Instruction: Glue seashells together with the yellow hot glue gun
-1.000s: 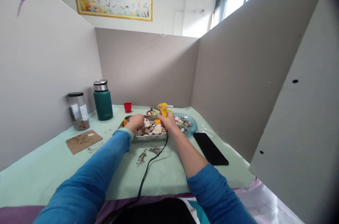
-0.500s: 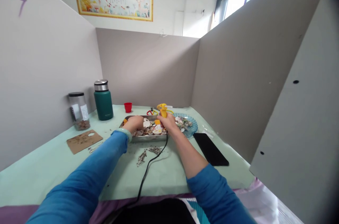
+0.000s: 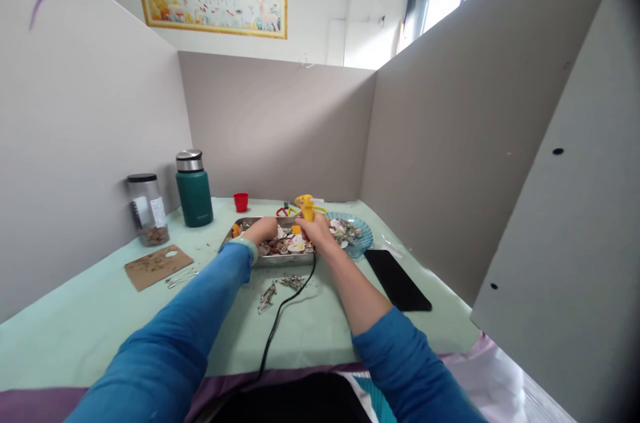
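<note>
My right hand [image 3: 317,230] is closed round the handle of a yellow glue gun [image 3: 307,207], whose black cord [image 3: 281,316] runs down over the table's front edge. Below and around it lies a metal tray [image 3: 285,261] filled with shells [image 3: 296,244] and small decorative pieces. My left hand [image 3: 263,230] reaches over the left half of this tray, back of the hand towards me. Its fingers point down and away, so they are hidden, as is anything in them. A bangle circles the left wrist.
Behind the tray are scissors [image 3: 287,211] and a red cup [image 3: 241,202]. A blue plate [image 3: 367,236] of small pieces and a black phone-like slab [image 3: 399,281] lie right. Metal clips [image 3: 269,295] lie in front. Cardboard [image 3: 156,270], a jar [image 3: 149,213] and green flask [image 3: 195,196] stand left.
My left hand has shifted slightly to the right over the tray, the forearm following. My right hand keeps the glue gun in nearly the same place. The view has tilted very slightly.
</note>
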Action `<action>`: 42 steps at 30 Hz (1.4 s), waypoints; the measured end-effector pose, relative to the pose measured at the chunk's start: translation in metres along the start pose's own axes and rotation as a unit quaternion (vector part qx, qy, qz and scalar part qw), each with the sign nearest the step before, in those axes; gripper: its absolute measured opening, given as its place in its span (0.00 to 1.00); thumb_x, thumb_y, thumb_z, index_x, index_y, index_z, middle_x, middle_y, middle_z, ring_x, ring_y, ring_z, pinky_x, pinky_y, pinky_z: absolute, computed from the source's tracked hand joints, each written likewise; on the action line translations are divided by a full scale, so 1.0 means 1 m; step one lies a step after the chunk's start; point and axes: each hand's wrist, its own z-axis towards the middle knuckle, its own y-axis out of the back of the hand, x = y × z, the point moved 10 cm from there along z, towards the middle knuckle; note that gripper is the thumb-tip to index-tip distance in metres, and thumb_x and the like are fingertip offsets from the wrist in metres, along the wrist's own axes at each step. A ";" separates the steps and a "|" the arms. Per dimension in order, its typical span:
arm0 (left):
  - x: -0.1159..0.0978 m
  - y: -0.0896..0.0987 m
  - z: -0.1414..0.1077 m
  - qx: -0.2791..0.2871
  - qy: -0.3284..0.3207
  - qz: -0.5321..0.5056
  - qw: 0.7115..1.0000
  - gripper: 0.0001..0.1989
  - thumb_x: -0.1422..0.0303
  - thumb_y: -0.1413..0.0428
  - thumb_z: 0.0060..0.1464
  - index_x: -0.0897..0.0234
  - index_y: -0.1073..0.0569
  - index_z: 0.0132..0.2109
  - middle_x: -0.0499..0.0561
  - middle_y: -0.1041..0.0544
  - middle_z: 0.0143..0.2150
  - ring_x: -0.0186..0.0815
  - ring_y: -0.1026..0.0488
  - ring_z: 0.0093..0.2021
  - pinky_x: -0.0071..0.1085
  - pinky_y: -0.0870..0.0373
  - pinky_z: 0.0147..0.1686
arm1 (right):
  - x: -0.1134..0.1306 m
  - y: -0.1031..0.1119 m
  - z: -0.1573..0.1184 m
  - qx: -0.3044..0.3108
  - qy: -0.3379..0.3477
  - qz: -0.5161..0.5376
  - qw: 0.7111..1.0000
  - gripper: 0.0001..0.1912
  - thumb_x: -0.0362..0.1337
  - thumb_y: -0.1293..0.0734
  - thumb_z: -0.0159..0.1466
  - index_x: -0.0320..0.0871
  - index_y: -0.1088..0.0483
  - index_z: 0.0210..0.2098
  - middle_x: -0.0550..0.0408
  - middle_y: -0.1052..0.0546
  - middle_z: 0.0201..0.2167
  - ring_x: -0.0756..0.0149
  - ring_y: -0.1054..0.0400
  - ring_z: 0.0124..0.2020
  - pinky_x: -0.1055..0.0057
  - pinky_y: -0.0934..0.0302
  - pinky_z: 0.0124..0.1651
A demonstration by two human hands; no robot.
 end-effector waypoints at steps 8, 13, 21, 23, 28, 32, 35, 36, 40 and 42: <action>0.010 0.019 -0.011 0.013 0.045 -0.060 0.997 0.06 0.77 0.43 0.36 0.68 0.23 0.28 0.57 0.25 0.20 0.39 0.28 0.22 0.29 0.35 0.27 | -0.002 0.000 0.001 -0.004 0.001 -0.003 1.000 0.10 0.35 0.36 0.51 0.40 0.33 0.33 0.63 0.36 0.14 0.73 0.42 0.13 0.77 0.49 0.18; 0.001 0.034 -0.029 0.000 0.022 -0.192 0.981 0.04 0.72 0.43 0.42 0.66 0.25 0.29 0.50 0.26 0.19 0.30 0.37 0.14 0.25 0.42 0.18 | 0.004 0.003 -0.001 -0.012 0.016 -0.002 1.000 0.14 0.42 0.34 0.52 0.39 0.32 0.34 0.61 0.33 0.17 0.73 0.40 0.14 0.77 0.47 0.18; -0.011 0.034 -0.064 -0.051 -0.027 -0.387 0.920 0.04 0.69 0.44 0.46 0.67 0.28 0.29 0.44 0.33 0.18 0.24 0.43 0.13 0.22 0.48 0.14 | 0.007 -0.021 -0.003 0.083 0.034 0.013 0.996 0.13 0.34 0.33 0.49 0.40 0.33 0.34 0.62 0.33 0.16 0.72 0.39 0.15 0.77 0.45 0.16; -0.005 0.035 -0.065 -0.072 -0.019 -0.461 0.884 0.06 0.68 0.43 0.46 0.67 0.28 0.31 0.43 0.34 0.18 0.24 0.43 0.14 0.22 0.48 0.13 | 0.004 -0.020 -0.003 0.074 0.023 0.035 0.996 0.13 0.31 0.34 0.47 0.40 0.34 0.34 0.62 0.32 0.17 0.71 0.37 0.16 0.77 0.43 0.16; 0.010 0.031 -0.068 -0.088 0.030 -0.621 0.778 0.06 0.73 0.41 0.44 0.69 0.28 0.33 0.44 0.32 0.19 0.25 0.37 0.16 0.21 0.41 0.17 | 0.002 -0.011 -0.005 0.014 -0.021 0.143 0.989 0.15 0.31 0.34 0.46 0.41 0.35 0.35 0.61 0.31 0.21 0.69 0.32 0.20 0.73 0.36 0.20; 0.015 0.028 -0.071 -0.102 0.060 -0.694 0.710 0.07 0.81 0.43 0.42 0.71 0.28 0.33 0.50 0.28 0.25 0.27 0.31 0.20 0.26 0.30 0.24 | 0.003 -0.008 -0.007 -0.005 -0.038 0.192 0.981 0.17 0.31 0.34 0.45 0.40 0.35 0.36 0.61 0.30 0.21 0.66 0.31 0.23 0.71 0.33 0.24; 0.015 0.025 -0.073 -0.097 0.079 -0.737 0.664 0.14 0.86 0.45 0.41 0.72 0.28 0.37 0.53 0.25 0.29 0.27 0.30 0.22 0.25 0.29 0.26 | 0.001 -0.007 -0.006 -0.014 -0.041 0.220 0.974 0.18 0.31 0.33 0.45 0.40 0.36 0.37 0.61 0.30 0.21 0.66 0.30 0.23 0.70 0.32 0.25; 0.014 0.024 -0.075 -0.089 0.086 -0.749 0.651 0.15 0.87 0.46 0.41 0.72 0.28 0.39 0.54 0.25 0.30 0.27 0.29 0.23 0.24 0.29 0.26 | 0.000 -0.008 -0.005 -0.013 -0.041 0.228 0.973 0.18 0.31 0.33 0.45 0.40 0.36 0.37 0.61 0.30 0.21 0.66 0.30 0.23 0.70 0.32 0.26; 0.008 0.021 -0.080 -0.070 0.095 -0.774 0.622 0.18 0.86 0.46 0.42 0.72 0.31 0.42 0.54 0.25 0.29 0.29 0.28 0.25 0.25 0.28 0.28 | -0.005 -0.012 -0.004 -0.006 -0.040 0.236 0.971 0.18 0.31 0.33 0.45 0.40 0.36 0.37 0.61 0.29 0.21 0.67 0.30 0.23 0.69 0.32 0.27; 0.009 0.021 -0.081 -0.074 0.093 -0.771 0.626 0.17 0.85 0.43 0.42 0.71 0.31 0.42 0.54 0.25 0.29 0.29 0.27 0.25 0.26 0.28 0.28 | -0.006 -0.014 -0.004 -0.001 -0.036 0.234 0.972 0.18 0.32 0.33 0.46 0.40 0.36 0.37 0.61 0.29 0.22 0.67 0.30 0.23 0.70 0.32 0.28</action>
